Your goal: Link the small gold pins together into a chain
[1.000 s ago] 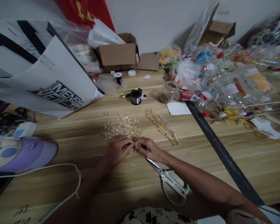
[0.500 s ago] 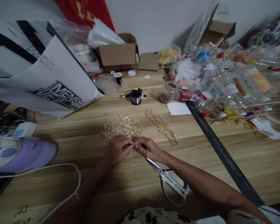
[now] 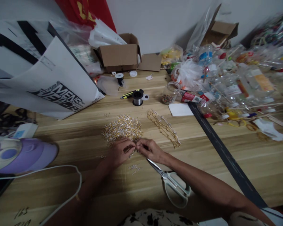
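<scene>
My left hand [image 3: 119,151] and my right hand [image 3: 151,150] meet fingertip to fingertip at the near edge of a pile of gold and silver beads [image 3: 122,127]. Both are pinched closed; what lies between the fingertips is too small to name. A short bit of beaded chain shows just below them. Gold and silver bead chains [image 3: 163,127] lie to the right of the pile. Scissors [image 3: 171,182] with pale handles rest under my right wrist, blades towards my hands. A few small silver pieces [image 3: 135,168] lie on the wooden table [image 3: 108,194] below my hands.
Behind the pile are a wire spool [image 3: 137,98], a yellow-black cutter [image 3: 127,94] and a jar of beads [image 3: 170,93]. Plastic bottles [image 3: 233,88] crowd the right. At left stand a large white bag [image 3: 44,81] and a purple object [image 3: 28,155], with a white cable [image 3: 78,175] nearby.
The fingers of my left hand have shifted very slightly. Nothing else has visibly moved.
</scene>
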{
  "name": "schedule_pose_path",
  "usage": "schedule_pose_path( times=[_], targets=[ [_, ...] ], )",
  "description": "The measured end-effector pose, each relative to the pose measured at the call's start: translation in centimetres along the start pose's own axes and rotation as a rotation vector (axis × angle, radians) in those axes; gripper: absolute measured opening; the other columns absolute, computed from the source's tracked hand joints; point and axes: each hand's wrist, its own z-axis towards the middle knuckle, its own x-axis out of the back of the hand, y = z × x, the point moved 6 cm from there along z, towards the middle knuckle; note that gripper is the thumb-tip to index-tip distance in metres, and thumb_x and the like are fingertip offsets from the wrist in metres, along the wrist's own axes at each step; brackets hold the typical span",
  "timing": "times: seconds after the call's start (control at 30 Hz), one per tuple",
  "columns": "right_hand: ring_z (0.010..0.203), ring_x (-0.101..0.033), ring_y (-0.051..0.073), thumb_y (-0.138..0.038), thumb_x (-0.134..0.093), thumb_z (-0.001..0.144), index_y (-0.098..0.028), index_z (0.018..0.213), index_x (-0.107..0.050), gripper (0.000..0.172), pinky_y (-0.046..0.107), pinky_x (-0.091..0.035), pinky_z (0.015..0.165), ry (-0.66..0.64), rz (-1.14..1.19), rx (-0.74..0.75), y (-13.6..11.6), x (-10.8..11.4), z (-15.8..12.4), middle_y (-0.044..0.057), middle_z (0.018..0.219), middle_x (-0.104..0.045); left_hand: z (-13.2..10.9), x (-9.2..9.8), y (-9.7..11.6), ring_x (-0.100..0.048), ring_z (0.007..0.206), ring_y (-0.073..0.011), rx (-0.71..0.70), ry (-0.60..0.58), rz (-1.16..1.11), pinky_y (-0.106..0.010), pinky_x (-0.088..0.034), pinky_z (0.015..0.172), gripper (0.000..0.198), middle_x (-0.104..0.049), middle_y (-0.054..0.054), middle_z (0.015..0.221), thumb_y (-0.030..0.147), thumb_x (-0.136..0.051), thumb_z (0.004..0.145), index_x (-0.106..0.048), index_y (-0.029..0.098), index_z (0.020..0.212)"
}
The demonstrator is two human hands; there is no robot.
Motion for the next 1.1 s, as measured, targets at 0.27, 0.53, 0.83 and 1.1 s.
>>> schedule_pose_path(
  times=[0.27,0.53,0.83,1.1],
  targets=[
    [0.061,-0.044,0.011,-0.025,-0.049,0.090,-0.015,0.081,-0.057,0.016,0.022,-0.033,0.058,0.009,0.000,-0.005,0.0,0.0,0.1,-0.002,0.067,-0.052,0.1,-0.2,-0.2,-0.054,0.065,-0.0126,0.033,-0.018,-0.105,-0.023,-0.041,0.060,0.012,-0.063,-0.003,0.072,0.014,-0.054,0.079,-0.061,0.017,0.070],
    [0.063,-0.044,0.011,-0.025,-0.051,0.088,-0.015,0.079,-0.058,0.015,0.021,-0.033,0.058,0.019,-0.009,-0.005,0.0,0.0,0.1,-0.001,0.067,-0.051,-0.4,-0.9,-1.3,-0.054,0.056,-0.0095,0.215,-0.042,-0.254,-0.018,-0.041,0.052,0.011,-0.062,0.000,0.063,0.016,-0.054,0.075,-0.060,0.015,0.067],
    [0.063,-0.046,0.011,-0.025,-0.050,0.089,-0.015,0.080,-0.058,0.015,0.021,-0.034,0.059,0.021,-0.008,0.002,0.1,0.0,0.1,-0.001,0.068,-0.052,-0.6,-1.5,-2.3,-0.056,0.052,-0.0098,0.430,-0.055,-0.503,-0.018,-0.043,0.049,0.009,-0.062,0.000,0.059,0.023,-0.064,0.069,-0.060,0.014,0.068],
    [0.062,-0.045,0.011,-0.025,-0.052,0.088,-0.015,0.079,-0.058,0.015,0.021,-0.034,0.059,0.036,-0.019,0.003,0.0,0.0,0.1,-0.001,0.067,-0.051,-0.6,-1.6,-2.5,-0.057,0.057,-0.0104,0.485,-0.077,-0.542,-0.019,-0.045,0.054,0.012,-0.062,0.000,0.063,0.024,-0.065,0.066,-0.061,0.013,0.069]
  ],
)
